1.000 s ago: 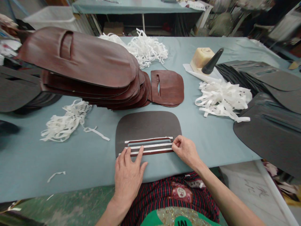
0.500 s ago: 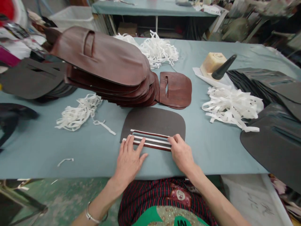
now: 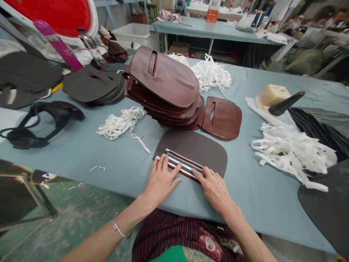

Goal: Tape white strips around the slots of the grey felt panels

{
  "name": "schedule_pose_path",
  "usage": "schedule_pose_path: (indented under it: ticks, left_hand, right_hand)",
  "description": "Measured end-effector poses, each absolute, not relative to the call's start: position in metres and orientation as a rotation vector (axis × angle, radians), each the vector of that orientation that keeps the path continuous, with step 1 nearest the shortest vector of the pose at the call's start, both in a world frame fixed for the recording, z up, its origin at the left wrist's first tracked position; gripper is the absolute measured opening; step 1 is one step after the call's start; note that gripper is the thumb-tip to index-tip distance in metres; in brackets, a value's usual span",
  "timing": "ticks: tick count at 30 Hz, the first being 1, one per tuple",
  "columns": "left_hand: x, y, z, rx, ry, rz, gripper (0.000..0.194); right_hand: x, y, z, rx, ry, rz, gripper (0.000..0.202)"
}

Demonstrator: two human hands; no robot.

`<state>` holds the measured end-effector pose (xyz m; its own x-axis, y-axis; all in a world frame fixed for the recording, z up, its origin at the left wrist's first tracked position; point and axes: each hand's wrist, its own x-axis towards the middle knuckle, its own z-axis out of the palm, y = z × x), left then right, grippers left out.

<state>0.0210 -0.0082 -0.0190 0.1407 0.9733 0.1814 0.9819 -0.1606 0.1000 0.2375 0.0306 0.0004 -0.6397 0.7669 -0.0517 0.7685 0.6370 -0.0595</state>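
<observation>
A dark grey leather panel [image 3: 199,145] with a rounded far edge lies flat in front of me. White tape strips [image 3: 186,166] and narrow dark red-brown edges run along its long slot near the front. My left hand [image 3: 164,179] rests on the left end of the slot, open, fingers spread flat on the strips. At the right end, my right hand [image 3: 214,186] presses its index finger on the strips, the other fingers bent and touching the panel's slotted part. No separate item shows in either hand.
Behind the panel stand a tall stack of brown leather pieces [image 3: 169,78] and a smaller brown slotted piece [image 3: 225,118]. White strip piles [image 3: 291,149] lie around. A yellowish block [image 3: 272,96] with a black-handled tool [image 3: 286,103] stands right; black headgear [image 3: 40,123] lies left.
My view has swung to the left, so the table appears shifted right and tilted. My right index finger has moved from the strips' right end onto the strips. My left hand stays flat.
</observation>
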Motion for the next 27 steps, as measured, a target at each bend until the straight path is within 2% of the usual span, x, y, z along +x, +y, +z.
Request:
schedule_pose_path:
  ticks: [3,5,9,17,22,27]
  left_hand:
    - [0.018,-0.012,-0.016,-2.325,-2.015,-0.329,0.046]
    - [0.016,-0.019,-0.017,-2.327,-2.019,-0.343,0.042]
    - [0.009,-0.028,-0.029,-2.319,-2.038,-0.511,0.037]
    - [-0.004,-0.022,-0.034,-2.171,-2.229,-1.015,0.022]
    - [-0.004,-0.024,-0.032,-2.149,-2.242,-1.107,0.019]
    - [-0.003,-0.025,-0.031,-2.152,-2.259,-1.141,0.019]
  right_hand:
    - [0.235,0.032,0.006,1.330,2.805,-0.182,0.033]
    - [0.236,0.033,0.008,1.359,2.793,-0.338,0.023]
    - [0.235,0.036,0.007,1.472,2.734,-0.565,0.023]
    - [0.217,0.043,0.006,1.527,2.551,-0.264,0.015]
    - [0.223,0.040,-0.002,1.498,2.686,-0.042,0.015]
    - [0.227,0.038,-0.007,1.533,2.774,-0.119,0.018]
